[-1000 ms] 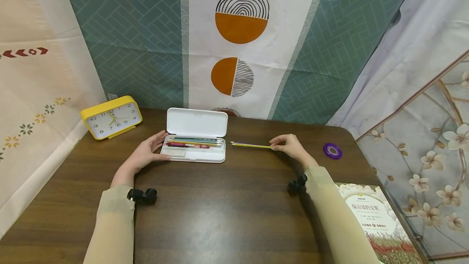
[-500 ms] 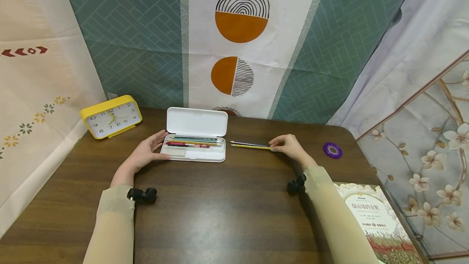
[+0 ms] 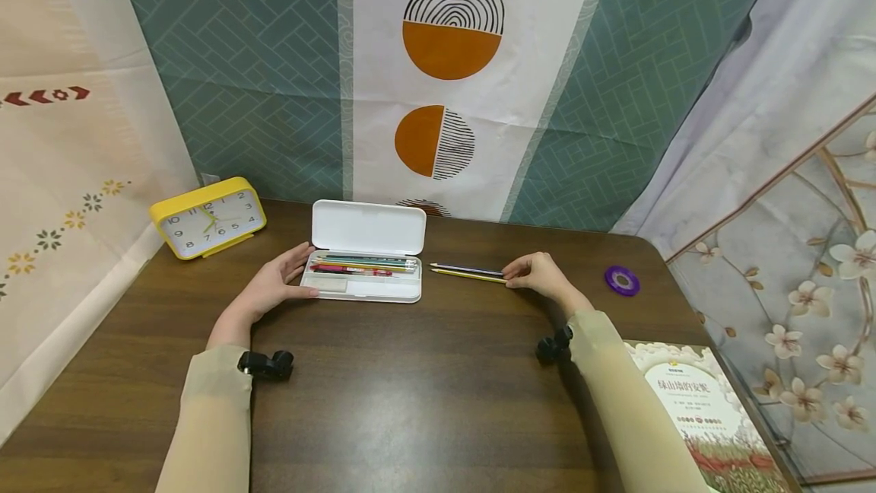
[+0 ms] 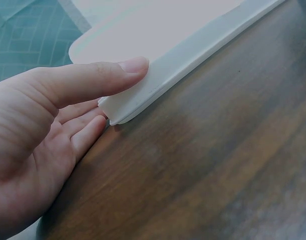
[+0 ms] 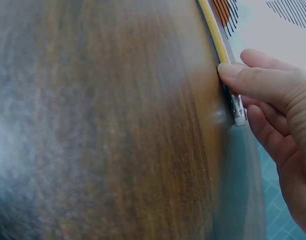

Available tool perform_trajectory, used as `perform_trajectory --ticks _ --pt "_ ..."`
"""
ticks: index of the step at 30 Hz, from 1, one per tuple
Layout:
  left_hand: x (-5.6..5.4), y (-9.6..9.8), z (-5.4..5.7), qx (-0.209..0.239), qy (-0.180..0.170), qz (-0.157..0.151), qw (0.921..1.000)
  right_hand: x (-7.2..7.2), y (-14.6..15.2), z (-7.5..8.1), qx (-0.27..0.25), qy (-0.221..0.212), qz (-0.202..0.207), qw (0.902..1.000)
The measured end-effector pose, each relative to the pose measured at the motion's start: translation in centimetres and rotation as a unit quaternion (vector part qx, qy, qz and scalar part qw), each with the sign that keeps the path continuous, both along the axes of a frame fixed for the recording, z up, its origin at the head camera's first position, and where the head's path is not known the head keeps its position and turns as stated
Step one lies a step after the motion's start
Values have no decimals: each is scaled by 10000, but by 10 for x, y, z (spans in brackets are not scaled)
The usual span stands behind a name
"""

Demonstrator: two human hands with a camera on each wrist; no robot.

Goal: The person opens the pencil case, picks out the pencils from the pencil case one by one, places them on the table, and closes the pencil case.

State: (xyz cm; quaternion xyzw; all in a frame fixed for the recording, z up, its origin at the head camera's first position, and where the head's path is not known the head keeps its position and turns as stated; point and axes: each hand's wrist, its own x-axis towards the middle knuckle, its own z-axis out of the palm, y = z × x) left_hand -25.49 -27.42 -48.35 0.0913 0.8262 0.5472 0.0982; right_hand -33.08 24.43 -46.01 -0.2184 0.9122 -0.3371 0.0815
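Pencils [image 3: 457, 273], two of them, are side by side to the right of the white case [image 3: 383, 290], with their sharp tips pointing at it. The front one is a yellow pencil [image 5: 215, 27] and the back one is a dark blue pencil [image 3: 465, 268]. The right hand [image 3: 541, 278] is to the right of the case, and its grip is pinching the yellow pencil near its white rubber end [image 5: 240, 121]. The dark blue pencil goes up to the same fingers, but it is hard to tell if they hold it too. The left hand [image 3: 272, 282] is at the left end of the case. Its grip is spread, with the thumb on the front edge and the fingers against the side. The lid [image 3: 368, 227] stands up at the back of the case. Inside the case are green pencils [image 3: 363, 258], a red pen [image 3: 379, 273] and, at the front left, a pale block [image 3: 328, 283]. A yellow clock [image 3: 208, 221] stands to the left of the case. A purple ring [image 3: 621, 291] is well to the right of the case, and a book [image 3: 698, 402] is right and in front of it. They are all on a brown desk [image 3: 411, 386].
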Motion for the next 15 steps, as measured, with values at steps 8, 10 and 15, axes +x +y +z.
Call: perform_trajectory --ticks 8,10,15 --pt "1 0 2 -2 19 -2 10000 2 -1 2 -64 -47 103 9999" --pt "1 0 2 14 15 18 10000 2 -1 2 -94 -34 128 9999" --pt "2 1 2 67 28 6 10000 2 1 2 -78 33 124 9999"
